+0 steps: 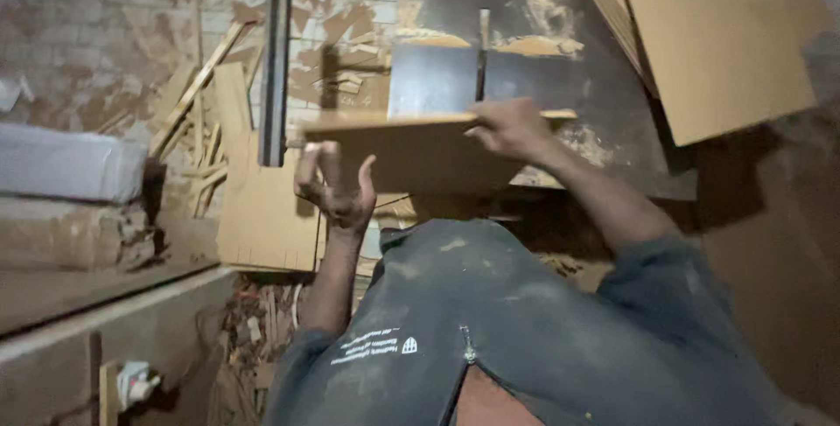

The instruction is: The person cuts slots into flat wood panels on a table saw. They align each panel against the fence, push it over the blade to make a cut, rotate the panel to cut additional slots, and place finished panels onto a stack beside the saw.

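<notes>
A flat brown board (pixel 411 153) is held level in front of my body, its thin edge facing up toward the saw table. My right hand (pixel 509 129) grips the board's upper right edge. My left hand (pixel 337 183) is at the board's lower left corner with fingers spread and curled, touching or just off the edge. Beyond the board lies a dark saw table (pixel 525 32) with a blade slot (pixel 481 50) and piles of sawdust (pixel 547 8).
A stack of brown boards (pixel 713 37) leans at the upper right. A dark metal rail (pixel 276 59) stands left of the table. Offcuts and strips (pixel 206 120) litter the brick floor. A wooden bench edge (pixel 105 303) runs along the left.
</notes>
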{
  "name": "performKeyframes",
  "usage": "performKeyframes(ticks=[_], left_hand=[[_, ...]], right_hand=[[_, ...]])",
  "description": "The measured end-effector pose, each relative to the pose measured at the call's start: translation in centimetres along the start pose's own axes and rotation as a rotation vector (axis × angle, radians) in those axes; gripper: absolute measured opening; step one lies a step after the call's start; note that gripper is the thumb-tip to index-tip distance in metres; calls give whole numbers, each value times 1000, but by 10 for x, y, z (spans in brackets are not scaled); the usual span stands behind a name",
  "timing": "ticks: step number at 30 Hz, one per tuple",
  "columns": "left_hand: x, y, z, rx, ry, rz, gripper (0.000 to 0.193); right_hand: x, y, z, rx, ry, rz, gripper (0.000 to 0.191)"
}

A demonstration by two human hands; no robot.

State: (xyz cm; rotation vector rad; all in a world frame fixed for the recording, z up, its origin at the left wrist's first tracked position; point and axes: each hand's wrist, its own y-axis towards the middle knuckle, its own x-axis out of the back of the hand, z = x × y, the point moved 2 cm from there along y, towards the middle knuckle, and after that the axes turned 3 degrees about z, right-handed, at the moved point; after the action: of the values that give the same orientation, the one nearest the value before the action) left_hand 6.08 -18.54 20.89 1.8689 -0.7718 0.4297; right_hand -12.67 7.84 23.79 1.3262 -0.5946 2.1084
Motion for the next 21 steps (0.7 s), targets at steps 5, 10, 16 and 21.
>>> performKeyframes(ticks=[5,10,16,21], left_hand=[[-38,-21,16,672,-498,30,105],[-81,-44,11,698,-1078,186,82],[-123,-73,4,646,-1033,469,77],[-153,-134,-8,674,-1015,646,73]], right_hand=[[8,-52,-48,-127,555,-375,27],[-68,-98,-92,-436,1024,-555,23],[-159,-162,-138,-713,1298,-629,21],[-206,-213,-139,-951,1223,-616,24]])
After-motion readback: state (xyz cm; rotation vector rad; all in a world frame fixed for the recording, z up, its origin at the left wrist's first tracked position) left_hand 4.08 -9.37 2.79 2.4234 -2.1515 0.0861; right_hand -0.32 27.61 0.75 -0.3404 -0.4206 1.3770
